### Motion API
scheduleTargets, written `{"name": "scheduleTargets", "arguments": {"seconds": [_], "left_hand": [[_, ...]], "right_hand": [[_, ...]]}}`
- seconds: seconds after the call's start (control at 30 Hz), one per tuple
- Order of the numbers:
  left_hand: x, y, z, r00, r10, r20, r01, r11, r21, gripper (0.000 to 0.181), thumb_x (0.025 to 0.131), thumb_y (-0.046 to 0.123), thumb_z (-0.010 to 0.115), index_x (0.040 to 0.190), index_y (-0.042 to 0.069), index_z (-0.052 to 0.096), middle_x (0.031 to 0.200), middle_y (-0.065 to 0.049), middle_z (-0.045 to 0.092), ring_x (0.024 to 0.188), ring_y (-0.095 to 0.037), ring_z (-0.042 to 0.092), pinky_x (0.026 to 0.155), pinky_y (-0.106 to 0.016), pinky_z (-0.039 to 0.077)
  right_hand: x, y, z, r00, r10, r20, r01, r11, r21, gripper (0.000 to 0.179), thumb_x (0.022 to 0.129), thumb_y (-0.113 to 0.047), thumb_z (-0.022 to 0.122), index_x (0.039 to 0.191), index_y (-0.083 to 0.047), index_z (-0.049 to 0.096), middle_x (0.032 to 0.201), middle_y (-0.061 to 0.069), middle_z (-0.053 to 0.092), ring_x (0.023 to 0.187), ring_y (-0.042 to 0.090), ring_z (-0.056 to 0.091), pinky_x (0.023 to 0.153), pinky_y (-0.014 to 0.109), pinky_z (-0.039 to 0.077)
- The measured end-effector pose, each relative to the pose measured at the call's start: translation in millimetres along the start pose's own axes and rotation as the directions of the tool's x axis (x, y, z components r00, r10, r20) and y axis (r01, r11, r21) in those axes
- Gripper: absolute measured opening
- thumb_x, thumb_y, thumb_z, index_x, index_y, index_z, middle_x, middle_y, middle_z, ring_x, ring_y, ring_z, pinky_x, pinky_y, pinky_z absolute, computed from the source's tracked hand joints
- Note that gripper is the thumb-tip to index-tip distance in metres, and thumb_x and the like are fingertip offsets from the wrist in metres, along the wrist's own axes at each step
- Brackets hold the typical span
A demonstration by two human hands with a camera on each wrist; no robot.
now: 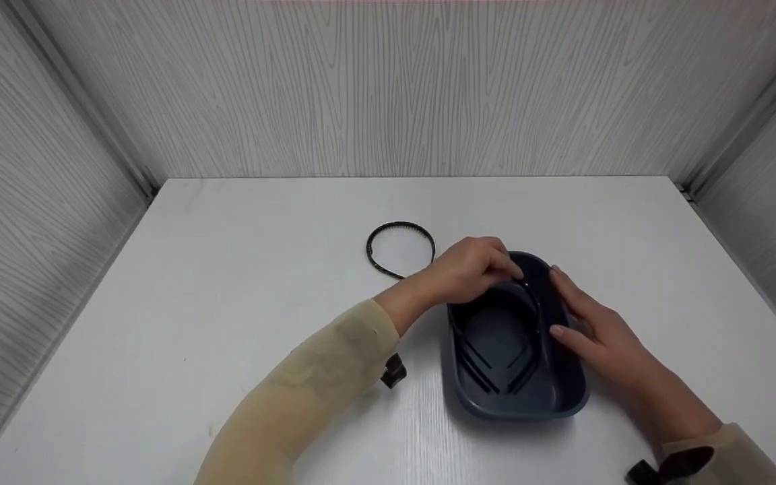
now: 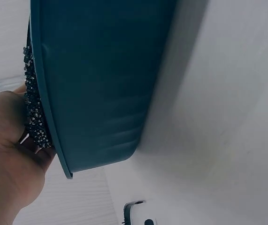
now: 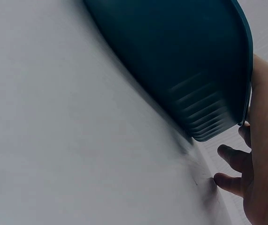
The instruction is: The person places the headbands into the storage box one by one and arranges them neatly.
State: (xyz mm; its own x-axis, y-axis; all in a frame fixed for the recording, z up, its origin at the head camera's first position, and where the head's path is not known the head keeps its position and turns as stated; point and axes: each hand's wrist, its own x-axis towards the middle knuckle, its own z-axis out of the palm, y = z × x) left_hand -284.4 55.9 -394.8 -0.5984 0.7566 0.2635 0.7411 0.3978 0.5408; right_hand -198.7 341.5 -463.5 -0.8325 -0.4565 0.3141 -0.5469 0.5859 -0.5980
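A dark blue plastic basin with rounded corners stands on the table right of centre; its outer wall fills much of the left wrist view. My left hand reaches over its far left rim and pinches a dark headband at its curved top. Sparkling beads cover this headband in the left wrist view. Slim dark headband ends point toward the near side inside the basin. My right hand grips the right rim, thumb on the inner side; its fingers show past the basin's end.
Behind my left wrist, a thin black toothed headband lies on the white table, partly covered by the wrist. Wood-grained panels rise at the back and both sides. Black wrist mounts show at both forearms.
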Motion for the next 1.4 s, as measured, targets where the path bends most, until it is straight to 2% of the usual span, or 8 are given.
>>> {"name": "scheduleTargets", "arguments": {"seconds": [0.23, 0.53, 0.93, 1.17, 1.4], "left_hand": [[-0.1, 1.0, 3.8, 1.0, 0.0, 0.016, 0.0, 1.0, 0.013, 0.022, 0.105, 0.011, 0.069, 0.123, 0.011, 0.081, 0.117, -0.005, 0.073, 0.113, -0.017, 0.067, 0.097, -0.017, 0.048], [1.9, -0.1, 10.0, 1.0, -0.002, 0.021, 0.002, 1.0, 0.021, 0.022, 0.106, 0.014, 0.069, 0.124, 0.013, 0.081, 0.118, -0.003, 0.074, 0.113, -0.013, 0.066, 0.097, -0.015, 0.046], [-0.9, -4.5, 15.8, 1.0, 0.006, 0.021, -0.006, 1.0, 0.007, 0.021, 0.105, 0.012, 0.069, 0.121, 0.012, 0.082, 0.117, -0.005, 0.074, 0.113, -0.016, 0.067, 0.097, -0.017, 0.047], [-1.5, -3.5, 17.8, 0.999, -0.005, 0.031, 0.005, 1.0, 0.012, 0.021, 0.104, 0.013, 0.071, 0.121, 0.013, 0.082, 0.117, -0.003, 0.074, 0.114, -0.014, 0.066, 0.099, -0.017, 0.046], [-0.8, -5.0, 20.6, 1.0, -0.012, 0.029, 0.011, 0.998, 0.054, 0.021, 0.105, 0.016, 0.071, 0.122, 0.017, 0.083, 0.117, -0.001, 0.074, 0.113, -0.011, 0.066, 0.098, -0.016, 0.045]], "right_hand": [[-0.3, 2, 0, 1.0, -0.015, 0.022, 0.015, 1.0, -0.01, 0.078, 0.106, -0.015, 0.064, 0.171, -0.019, 0.021, 0.176, 0.006, 0.022, 0.159, 0.008, 0.02, 0.12, 0.012, 0.02], [-0.5, 0, 1, 1.0, 0.002, -0.012, -0.002, 1.0, -0.012, 0.078, 0.105, -0.015, 0.066, 0.171, -0.021, 0.024, 0.175, 0.001, 0.024, 0.158, 0.011, 0.024, 0.12, 0.013, 0.02], [-0.1, 6, 0, 1.0, -0.017, 0.016, 0.018, 0.999, -0.034, 0.079, 0.106, -0.016, 0.065, 0.171, -0.019, 0.022, 0.176, 0.006, 0.022, 0.16, 0.01, 0.019, 0.121, 0.013, 0.018], [0.0, 4, 0, 1.0, 0.009, 0.029, -0.009, 1.0, 0.014, 0.079, 0.107, -0.015, 0.065, 0.172, -0.021, 0.021, 0.176, 0.005, 0.02, 0.159, 0.006, 0.019, 0.117, 0.01, 0.023], [0.2, 1, 1, 1.0, 0.018, 0.001, -0.018, 0.999, 0.027, 0.079, 0.104, -0.013, 0.067, 0.171, -0.022, 0.025, 0.175, 0.002, 0.024, 0.158, 0.009, 0.023, 0.117, 0.01, 0.025]]}}
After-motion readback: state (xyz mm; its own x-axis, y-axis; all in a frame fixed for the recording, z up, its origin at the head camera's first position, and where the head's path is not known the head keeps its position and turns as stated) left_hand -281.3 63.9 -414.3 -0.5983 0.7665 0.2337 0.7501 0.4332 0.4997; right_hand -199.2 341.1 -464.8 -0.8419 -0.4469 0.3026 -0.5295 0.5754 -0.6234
